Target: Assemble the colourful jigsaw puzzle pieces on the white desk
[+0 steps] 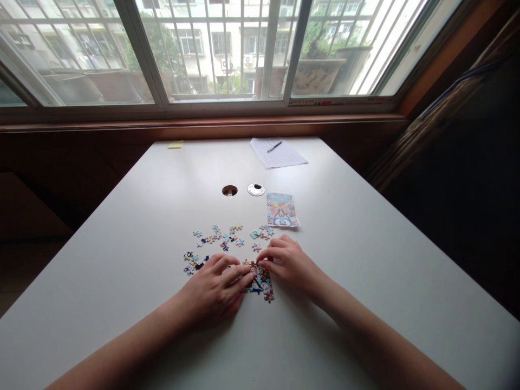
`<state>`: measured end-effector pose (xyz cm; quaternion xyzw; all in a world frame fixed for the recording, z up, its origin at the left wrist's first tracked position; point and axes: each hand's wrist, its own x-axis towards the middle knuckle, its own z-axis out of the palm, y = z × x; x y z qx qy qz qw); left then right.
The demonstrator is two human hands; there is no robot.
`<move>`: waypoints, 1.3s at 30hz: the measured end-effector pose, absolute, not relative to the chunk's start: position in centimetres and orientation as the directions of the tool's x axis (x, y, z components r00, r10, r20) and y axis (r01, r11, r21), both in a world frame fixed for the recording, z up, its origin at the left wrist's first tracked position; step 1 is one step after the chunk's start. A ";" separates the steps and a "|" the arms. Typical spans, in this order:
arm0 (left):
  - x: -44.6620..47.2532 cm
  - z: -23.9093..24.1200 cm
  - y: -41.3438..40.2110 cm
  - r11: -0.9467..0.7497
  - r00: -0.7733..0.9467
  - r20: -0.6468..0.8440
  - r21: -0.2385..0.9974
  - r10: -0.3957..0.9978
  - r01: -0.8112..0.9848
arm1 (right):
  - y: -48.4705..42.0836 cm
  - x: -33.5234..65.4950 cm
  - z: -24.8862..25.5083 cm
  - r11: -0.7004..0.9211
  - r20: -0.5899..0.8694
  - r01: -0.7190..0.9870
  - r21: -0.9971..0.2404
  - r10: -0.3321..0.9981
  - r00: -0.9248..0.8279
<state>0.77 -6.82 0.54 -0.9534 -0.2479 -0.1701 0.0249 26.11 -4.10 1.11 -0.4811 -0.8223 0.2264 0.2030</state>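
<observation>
Several left fingers (234, 273) spread, touching joined puzzle (265, 283); right fingers (270, 252) curled at far edge, pinch unclear.

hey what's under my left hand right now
Your left hand reaches over the left side of the joined puzzle pieces. What the hand itself covers there can't be seen.

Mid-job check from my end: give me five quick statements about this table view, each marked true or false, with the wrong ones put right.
1. The left hand and right hand are both at the joined puzzle section. True.
2. The pen lies on the picture card. False: the pen lies on the paper.
3. Loose pieces lie spread on the white tabletop. True.
4. The yellow slip lies between the hands. False: the yellow slip lies at the tabletop's far end.
5. The picture card lies beyond the right hand. True.
</observation>
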 end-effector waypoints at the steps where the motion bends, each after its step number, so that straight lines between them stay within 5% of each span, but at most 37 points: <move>1: 0.8 0.6 -6.8 -0.876 0.820 0.334 0.041 0.465 0.480 | -4.1 26.0 1.1 0.427 0.113 0.700 -0.573 0.887 -0.448; 39: 0.7 0.6 -6.7 -0.883 0.828 0.320 0.061 0.459 0.466 | -4.0 26.4 1.6 0.346 0.045 0.744 -0.571 0.919 -0.392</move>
